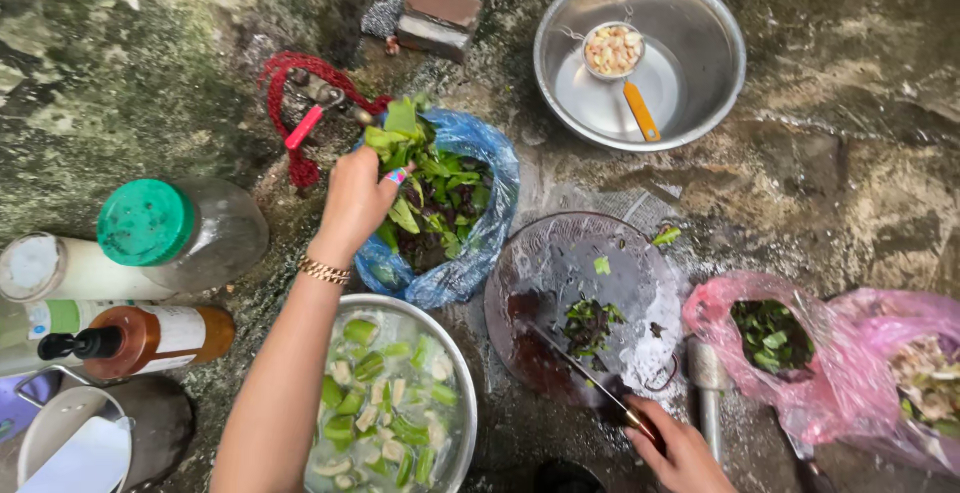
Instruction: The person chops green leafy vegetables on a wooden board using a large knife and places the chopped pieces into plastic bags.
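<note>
Head view: the left hand closes around a bunch of green leaves just above the blue bag, centre frame. The cutting board lies to their lower right, where the right hand grips the knife, its blade running diagonally up-left across the board.

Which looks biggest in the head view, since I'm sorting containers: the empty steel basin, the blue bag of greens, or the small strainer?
1. Steel basin, the widest.
2. Blue bag of greens, somewhat smaller, with the left hand grasping leaves over it.
3. Small strainer, clearly smallest, sitting inside the basin.
</note>
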